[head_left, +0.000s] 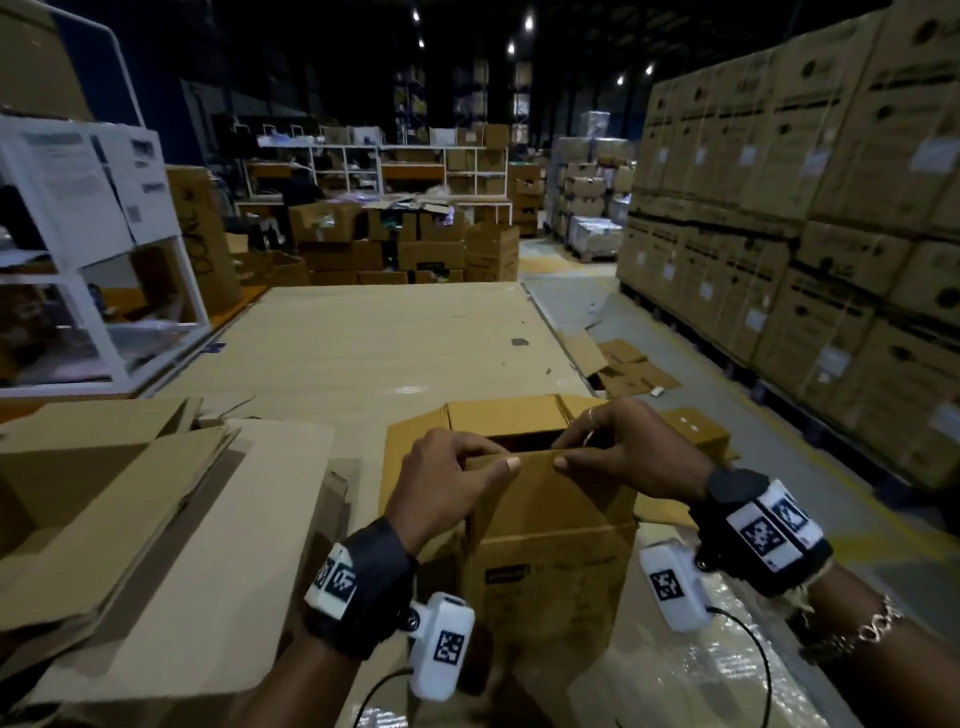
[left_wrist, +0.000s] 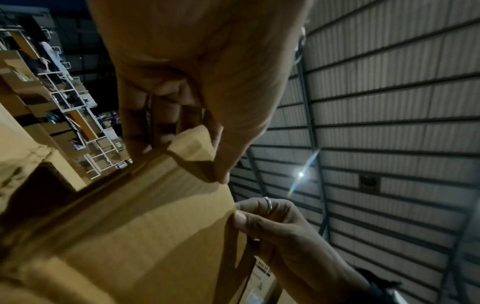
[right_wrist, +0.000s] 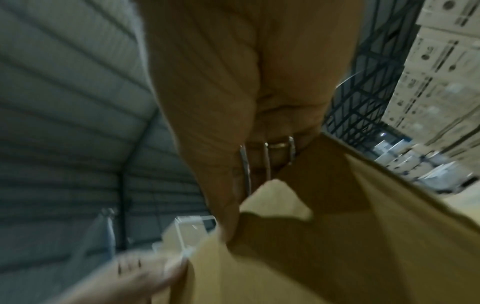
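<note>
Box: Your cardboard box (head_left: 550, 566) stands upright on the surface (head_left: 717, 670) right in front of you. Its top is open, with a dark gap showing behind the flap you hold.
Near flap: The near flap (head_left: 540, 493) is raised, and both your hands are on its top edge, side by side near the middle.
Left hand: Your left hand (head_left: 441, 486) pinches that edge. The thumb lies flat on the face towards you, and the fingers (head_left: 470, 448) curl over the top into the opening.
Right hand: Your right hand (head_left: 634, 449) grips the same edge just beside the left. The thumb presses the near face, the other fingers hook over the top, and one of them wears a thin ring (head_left: 592, 414).
Thumbs: The two tips point at each other, close but apart.
Wrist views: The left one shows your thumb and fingers closed on the flap's corner. The right one is blurred, but the cardboard sits between thumb and ringed fingers.
Other flaps: The far flap (head_left: 504, 415) stands up behind your hands.
Left of the box: Opened, flattened cardboard (head_left: 145, 499) lies just beside it.
Beyond: A broad cardboard sheet (head_left: 395, 338) stretches away from you.
Right: A wall of stacked cartons (head_left: 810, 218) stands well apart from the box.
Left rear: A white rack (head_left: 98, 249) stands there.
</note>
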